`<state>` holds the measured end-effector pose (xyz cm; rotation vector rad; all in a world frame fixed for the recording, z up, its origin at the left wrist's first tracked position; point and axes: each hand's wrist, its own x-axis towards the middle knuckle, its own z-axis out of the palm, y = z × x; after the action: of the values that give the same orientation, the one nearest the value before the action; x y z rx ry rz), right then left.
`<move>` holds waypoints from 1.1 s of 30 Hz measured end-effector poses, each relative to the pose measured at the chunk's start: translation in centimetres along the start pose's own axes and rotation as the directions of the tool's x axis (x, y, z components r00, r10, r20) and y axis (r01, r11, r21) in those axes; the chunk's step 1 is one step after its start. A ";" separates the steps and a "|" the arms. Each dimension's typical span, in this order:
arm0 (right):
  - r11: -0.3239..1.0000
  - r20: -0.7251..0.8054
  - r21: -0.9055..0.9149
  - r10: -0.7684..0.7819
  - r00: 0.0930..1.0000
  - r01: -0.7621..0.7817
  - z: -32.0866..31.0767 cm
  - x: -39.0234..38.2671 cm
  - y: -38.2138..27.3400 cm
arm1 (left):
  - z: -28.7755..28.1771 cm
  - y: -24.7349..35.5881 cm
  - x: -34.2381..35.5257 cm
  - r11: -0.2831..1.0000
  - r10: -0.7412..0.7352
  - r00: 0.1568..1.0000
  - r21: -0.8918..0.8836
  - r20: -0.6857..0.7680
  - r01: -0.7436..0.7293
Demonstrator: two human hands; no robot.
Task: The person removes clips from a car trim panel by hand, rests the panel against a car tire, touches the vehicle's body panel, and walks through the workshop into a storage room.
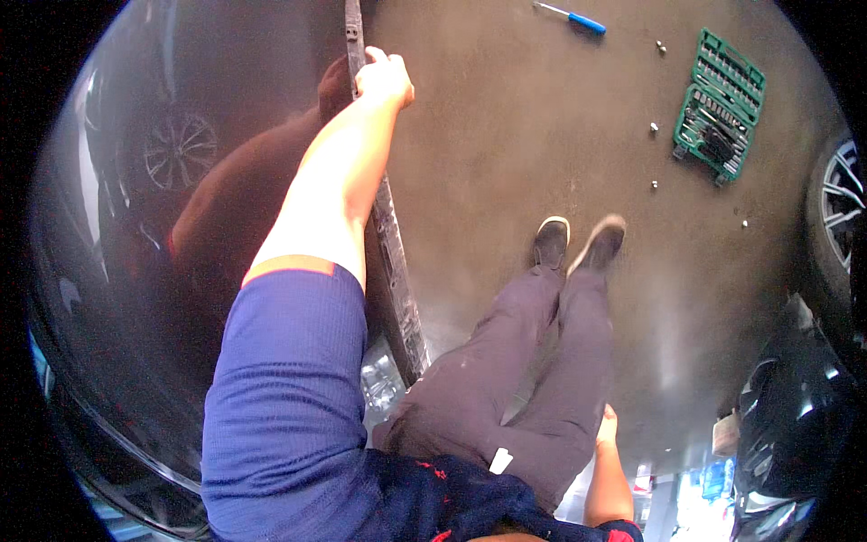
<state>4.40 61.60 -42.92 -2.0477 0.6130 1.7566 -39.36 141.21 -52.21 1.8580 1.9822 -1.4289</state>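
Observation:
My left hand (385, 77) grips the long, narrow dark strip (397, 298) along the edge of a glossy dark car panel (126, 226), near the upper end of the view, with its fingers wrapped round the edge. The panel reflects my arm and a spoked wheel. My right hand (607, 425) hangs at the lower right beside my thigh; its fingers are mostly hidden, so what it holds, if anything, is unclear.
My shoes (551, 242) are on the brown floor (488, 154). A blue-handled screwdriver (585, 22), an open green socket set (718, 108) and several small metal pieces (654, 127) lie beyond them. A spoked wheel (840, 203) and dark bodywork (781, 406) border the right.

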 end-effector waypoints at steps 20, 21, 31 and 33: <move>0.931 -0.037 -0.345 0.111 0.993 -0.117 7.4 1.3 -24.3 | -9.5 -2.3 11.6 0.994 -0.088 0.995 0.068 0.049 0.084; 0.931 -0.034 -0.344 0.115 0.993 -0.119 7.4 1.1 -24.3 | -9.7 -2.3 12.0 0.994 -0.089 0.995 0.072 0.049 0.085; 0.914 -0.002 -0.367 0.187 0.982 -0.174 9.8 0.7 -25.7 | -12.0 -2.7 15.1 0.992 -0.103 0.994 0.072 0.031 0.101; 0.920 -0.005 -0.343 0.200 0.980 -0.189 10.0 0.6 -25.9 | -12.3 -2.5 15.2 0.992 -0.102 0.995 0.077 0.020 0.100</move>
<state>10.45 88.67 -45.04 -2.2460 0.5490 2.1337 -39.11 160.88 -53.15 1.7839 2.0665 -1.5660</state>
